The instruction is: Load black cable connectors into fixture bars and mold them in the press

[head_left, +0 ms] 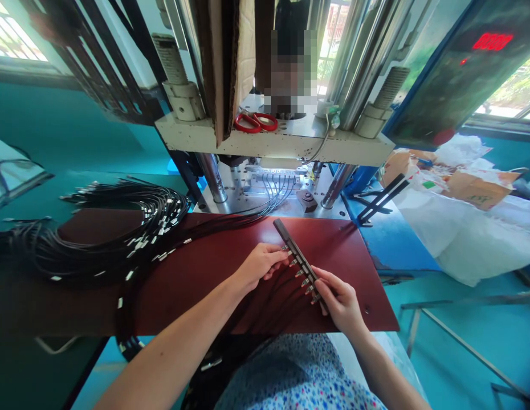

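Above the dark red tabletop (205, 279) I have a narrow dark metal bar (296, 250), tilted, with several small silver cable connectors set along its left edge. My right hand (339, 299) is closed on the bar's near end, thumb on top. At the far part of the bar, my left hand (263, 265) pinches one cable connector (284, 248) at the edge. Black cables trail from the connectors down toward my lap, partly hidden under my left arm.
A press (273, 142) stands ahead, cables running into its lit lower mould. Red-handled scissors (256, 122) lie on its plate. A large bundle of black cables (162, 210) with white labels covers the left side. Dark bars (382, 199) lie on the blue bench at right.
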`<state>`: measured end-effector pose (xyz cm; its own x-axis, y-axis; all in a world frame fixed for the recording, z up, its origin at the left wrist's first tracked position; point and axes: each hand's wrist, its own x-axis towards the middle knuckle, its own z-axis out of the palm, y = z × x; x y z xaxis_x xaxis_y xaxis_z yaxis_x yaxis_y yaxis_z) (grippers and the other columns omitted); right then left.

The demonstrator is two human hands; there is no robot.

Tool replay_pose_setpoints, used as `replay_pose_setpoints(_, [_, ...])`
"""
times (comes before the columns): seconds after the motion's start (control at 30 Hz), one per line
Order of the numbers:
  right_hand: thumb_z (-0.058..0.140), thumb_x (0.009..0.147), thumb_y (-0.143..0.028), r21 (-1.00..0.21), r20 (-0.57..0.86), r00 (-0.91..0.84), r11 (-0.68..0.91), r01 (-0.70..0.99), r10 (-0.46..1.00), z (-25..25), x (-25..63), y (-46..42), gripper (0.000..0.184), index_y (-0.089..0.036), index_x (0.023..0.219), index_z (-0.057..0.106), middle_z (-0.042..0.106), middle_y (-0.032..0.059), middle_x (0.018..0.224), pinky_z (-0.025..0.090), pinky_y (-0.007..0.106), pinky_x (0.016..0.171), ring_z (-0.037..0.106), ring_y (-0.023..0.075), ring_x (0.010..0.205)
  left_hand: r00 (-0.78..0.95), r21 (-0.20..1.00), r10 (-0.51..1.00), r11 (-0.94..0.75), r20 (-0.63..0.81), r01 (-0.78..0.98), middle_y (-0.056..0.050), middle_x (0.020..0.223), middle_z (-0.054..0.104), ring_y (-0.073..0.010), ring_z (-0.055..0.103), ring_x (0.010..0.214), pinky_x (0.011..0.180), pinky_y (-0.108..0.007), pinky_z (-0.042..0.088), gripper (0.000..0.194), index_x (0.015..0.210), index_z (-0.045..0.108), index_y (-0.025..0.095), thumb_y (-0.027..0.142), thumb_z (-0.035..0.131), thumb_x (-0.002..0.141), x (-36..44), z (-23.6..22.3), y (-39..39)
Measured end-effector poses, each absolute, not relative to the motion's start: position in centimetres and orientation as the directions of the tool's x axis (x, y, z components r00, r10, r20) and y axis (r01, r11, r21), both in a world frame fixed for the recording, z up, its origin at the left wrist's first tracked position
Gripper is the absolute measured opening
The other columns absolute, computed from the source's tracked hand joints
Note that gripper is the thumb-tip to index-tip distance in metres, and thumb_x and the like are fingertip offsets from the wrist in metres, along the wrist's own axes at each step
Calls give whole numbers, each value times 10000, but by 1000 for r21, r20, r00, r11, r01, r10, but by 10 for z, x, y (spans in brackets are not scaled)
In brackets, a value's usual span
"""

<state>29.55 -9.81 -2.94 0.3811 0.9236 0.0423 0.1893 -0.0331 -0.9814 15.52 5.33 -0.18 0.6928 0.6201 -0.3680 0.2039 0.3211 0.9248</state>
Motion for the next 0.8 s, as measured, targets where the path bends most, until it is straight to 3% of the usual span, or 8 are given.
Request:
replay_pose_setpoints(0.27, [527, 839, -370, -981, 45, 394, -34, 192, 918, -29, 296, -98, 338, -186, 1107, 619, 565, -29, 515, 318, 174, 318, 405, 60, 325, 724, 923, 583, 322, -369, 211, 52, 450, 405, -24, 298, 339, 301, -152, 175, 256, 612, 559, 109, 363, 579, 631, 161, -2, 58])
replay_pose_setpoints(0.43, [499, 855, -352, -920, 144, 374, -15, 391, 916, -34, 295, -97, 364, -162, 1146, 606, 500, -43, 445, 336, 192, 324, 404, 80, 325, 714, 924, 604, 341, -356, 172, 47, 471, 424, -18, 296, 341, 314, -160, 149, 255, 600, 546, 106, 358, 582, 607, 166, -5, 59])
replay_pose_setpoints(0.57, [460, 877, -342, -884, 162, 358, -26, 467, 920, -35, 294, -96, 368, -162, 1174, 579, 532, -31, 480, 397, 211, 379, 452, 102, 369, 736, 933, 587, 316, -336, 174, 57, 458, 405, -26, 298, 350, 326, -168, 167, 242, 598, 531, 115, 353, 574, 611, 168, -12, 63])
replay_pose_setpoints(0.67, [462, 874, -327, -867, 167, 355, -35, 498, 920, -32, 293, -96, 352, -168, 1174, 558, 607, -4, 607, 467, 228, 491, 542, 124, 484, 792, 953, 533, 204, -299, 222, 54, 453, 414, -44, 331, 351, 337, -184, 218, 275, 600, 527, 124, 392, 550, 656, 169, -15, 71])
replay_pose_setpoints(0.8, [505, 842, -309, -872, 118, 350, -72, 484, 929, -28, 293, -96, 345, -175, 1159, 527, 655, 10, 749, 491, 227, 564, 595, 136, 586, 836, 943, 492, -80, -245, 324, 19, 568, 527, -95, 471, 445, 411, -212, 328, 335, 724, 590, 129, 454, 514, 726, 168, -7, 88])
